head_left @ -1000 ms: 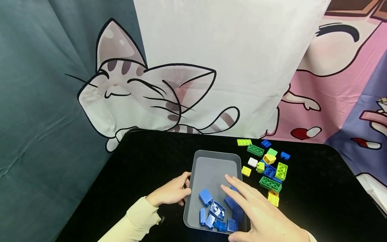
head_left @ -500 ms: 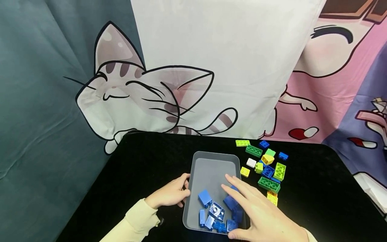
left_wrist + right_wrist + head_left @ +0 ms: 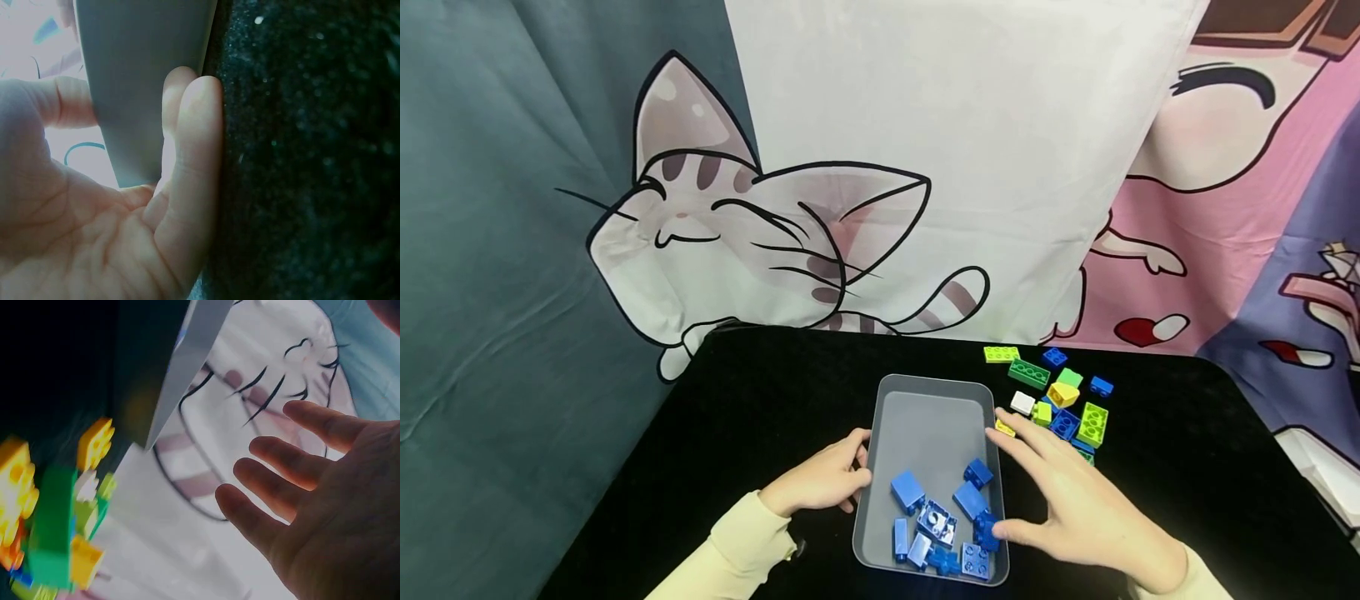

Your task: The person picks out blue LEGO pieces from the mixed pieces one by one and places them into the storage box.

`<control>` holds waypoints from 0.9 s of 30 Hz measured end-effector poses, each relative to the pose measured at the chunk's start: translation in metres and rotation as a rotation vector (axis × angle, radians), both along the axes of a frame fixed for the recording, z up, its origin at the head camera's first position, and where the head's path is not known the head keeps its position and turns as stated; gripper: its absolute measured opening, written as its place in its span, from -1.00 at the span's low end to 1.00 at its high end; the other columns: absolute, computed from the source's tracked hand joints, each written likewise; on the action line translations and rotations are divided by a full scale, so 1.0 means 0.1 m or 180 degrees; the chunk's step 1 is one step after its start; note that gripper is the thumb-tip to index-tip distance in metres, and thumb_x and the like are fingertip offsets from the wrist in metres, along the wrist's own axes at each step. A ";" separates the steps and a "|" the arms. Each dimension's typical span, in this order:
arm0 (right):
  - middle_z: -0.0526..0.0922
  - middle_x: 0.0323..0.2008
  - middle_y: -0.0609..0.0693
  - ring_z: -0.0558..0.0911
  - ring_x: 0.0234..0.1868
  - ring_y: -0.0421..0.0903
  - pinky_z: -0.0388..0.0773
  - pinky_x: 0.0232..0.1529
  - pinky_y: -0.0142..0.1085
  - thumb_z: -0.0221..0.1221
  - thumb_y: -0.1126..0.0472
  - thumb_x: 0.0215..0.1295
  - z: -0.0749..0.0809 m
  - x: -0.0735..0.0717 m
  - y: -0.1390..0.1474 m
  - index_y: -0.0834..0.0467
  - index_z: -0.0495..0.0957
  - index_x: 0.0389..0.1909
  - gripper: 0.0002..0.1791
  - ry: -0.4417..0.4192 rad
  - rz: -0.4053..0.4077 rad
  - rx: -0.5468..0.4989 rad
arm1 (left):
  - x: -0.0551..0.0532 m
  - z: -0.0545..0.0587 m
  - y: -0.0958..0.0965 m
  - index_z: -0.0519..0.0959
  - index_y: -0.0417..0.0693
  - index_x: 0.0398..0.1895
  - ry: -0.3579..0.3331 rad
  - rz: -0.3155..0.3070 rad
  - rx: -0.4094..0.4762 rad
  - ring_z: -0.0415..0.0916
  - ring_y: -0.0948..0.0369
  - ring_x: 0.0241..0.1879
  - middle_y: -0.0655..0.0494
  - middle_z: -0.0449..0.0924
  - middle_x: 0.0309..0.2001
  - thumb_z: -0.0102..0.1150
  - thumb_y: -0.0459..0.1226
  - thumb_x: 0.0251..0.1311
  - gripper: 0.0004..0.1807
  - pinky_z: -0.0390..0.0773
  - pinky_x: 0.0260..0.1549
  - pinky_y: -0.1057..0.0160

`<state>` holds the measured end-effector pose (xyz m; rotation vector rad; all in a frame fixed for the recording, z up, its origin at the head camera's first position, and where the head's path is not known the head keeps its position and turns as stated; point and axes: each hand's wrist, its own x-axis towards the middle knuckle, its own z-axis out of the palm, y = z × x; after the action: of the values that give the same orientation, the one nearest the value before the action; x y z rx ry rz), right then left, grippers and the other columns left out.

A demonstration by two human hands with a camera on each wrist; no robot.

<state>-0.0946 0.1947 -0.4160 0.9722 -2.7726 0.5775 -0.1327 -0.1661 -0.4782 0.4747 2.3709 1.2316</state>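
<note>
A grey rectangular tray (image 3: 925, 417) stands on the black table, with several blue toy building bricks (image 3: 970, 500) in its near half. My left hand (image 3: 820, 477) holds the tray's left edge. In the left wrist view its thumb reaches past the tray wall (image 3: 134, 94), and its fingers (image 3: 199, 144) lie low along the outside. Over the tray's right edge hovers my right hand (image 3: 1067, 500), fingers spread and nothing held. The right wrist view shows this hand's fingers (image 3: 275, 481) apart from the tray.
Right of the tray lie loose bricks in green, yellow, white and blue, among them a lime brick (image 3: 1093, 424) and a dark green brick (image 3: 1029, 373). My right hand hides some of them. A printed cloth (image 3: 1000, 167) hangs behind the black table (image 3: 775, 383).
My right hand has moved right, from above the blue bricks to the tray's right edge, uncovering bricks in the tray. My left hand stays at the left edge.
</note>
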 end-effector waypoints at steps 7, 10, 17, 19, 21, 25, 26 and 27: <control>0.31 0.53 0.15 0.48 0.39 0.23 0.58 0.21 0.29 0.50 -0.27 0.03 -0.03 -0.18 0.33 0.01 0.34 0.51 0.04 0.0080 -0.0257 0.0077 | -0.02 -0.02 0.00 0.20 -0.19 0.50 -0.0026 -0.0013 0.0001 0.59 0.26 -0.42 0.05 0.45 -0.16 0.04 -0.29 0.29 -0.31 0.72 -0.55 0.27; 0.35 0.49 0.18 0.47 0.37 0.27 0.56 0.18 0.34 0.52 -0.18 0.05 -0.06 -0.23 0.48 0.05 0.38 0.48 -0.02 0.0105 -0.0349 0.0077 | -0.02 -0.01 -0.01 0.21 -0.19 0.50 -0.0027 -0.0019 0.0004 0.59 0.25 -0.42 0.04 0.45 -0.16 0.04 -0.29 0.29 -0.32 0.72 -0.55 0.27; 0.46 0.37 0.24 0.53 0.26 0.26 0.60 0.11 0.32 0.54 -0.01 0.07 -0.16 -0.29 0.79 0.16 0.50 0.35 -0.18 0.0141 -0.0586 0.0185 | 0.00 0.02 0.00 0.20 -0.21 0.51 0.0018 -0.0023 0.0021 0.58 0.25 -0.43 0.03 0.45 -0.16 0.05 -0.31 0.28 -0.30 0.71 -0.56 0.28; 0.50 0.32 0.23 0.56 0.22 0.25 0.60 0.10 0.31 0.53 0.01 0.08 -0.19 -0.31 0.86 0.17 0.53 0.32 -0.22 0.0095 -0.0645 0.0210 | 0.00 0.02 0.00 0.19 -0.22 0.51 0.0021 -0.0018 0.0025 0.58 0.24 -0.42 0.02 0.45 -0.16 0.05 -0.31 0.29 -0.30 0.71 -0.56 0.28; 0.55 0.26 0.20 0.60 0.17 0.22 0.62 0.08 0.29 0.53 0.04 0.07 -0.23 -0.32 0.91 0.18 0.56 0.27 -0.27 0.0077 -0.0677 0.0234 | 0.00 0.03 0.00 0.19 -0.22 0.51 0.0021 -0.0010 0.0031 0.58 0.24 -0.42 0.02 0.45 -0.16 0.05 -0.32 0.29 -0.30 0.71 -0.56 0.27; 0.63 0.10 0.06 0.68 0.04 0.07 0.69 0.00 0.14 0.53 0.17 0.02 -0.33 -0.36 1.00 0.16 0.62 0.17 -0.37 0.0190 -0.0654 0.0266 | 0.00 0.02 0.00 0.20 -0.22 0.50 0.0029 0.0002 0.0029 0.58 0.23 -0.42 0.02 0.45 -0.16 0.04 -0.32 0.29 -0.31 0.71 -0.56 0.27; 0.63 0.07 0.02 0.69 0.00 0.03 0.70 -0.03 0.10 0.53 0.19 0.02 -0.36 -0.36 1.02 0.15 0.63 0.15 -0.39 0.0214 -0.0643 0.0278 | 0.00 0.02 0.00 0.20 -0.22 0.50 0.0029 0.0001 0.0031 0.58 0.23 -0.42 0.02 0.45 -0.16 0.04 -0.32 0.29 -0.31 0.71 -0.56 0.27; 0.64 0.05 0.00 0.69 -0.03 -0.01 0.71 -0.06 0.07 0.52 0.21 0.01 -0.38 -0.37 1.03 0.15 0.64 0.14 -0.41 0.0237 -0.0632 0.0296 | 0.00 0.02 0.00 0.20 -0.21 0.50 0.0028 0.0002 0.0028 0.58 0.23 -0.42 0.02 0.45 -0.16 0.04 -0.32 0.29 -0.31 0.71 -0.56 0.27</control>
<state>-0.1319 0.2976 -0.4543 0.7071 -2.8061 0.3786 -0.1331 -0.1658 -0.4763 0.4832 2.3740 1.2431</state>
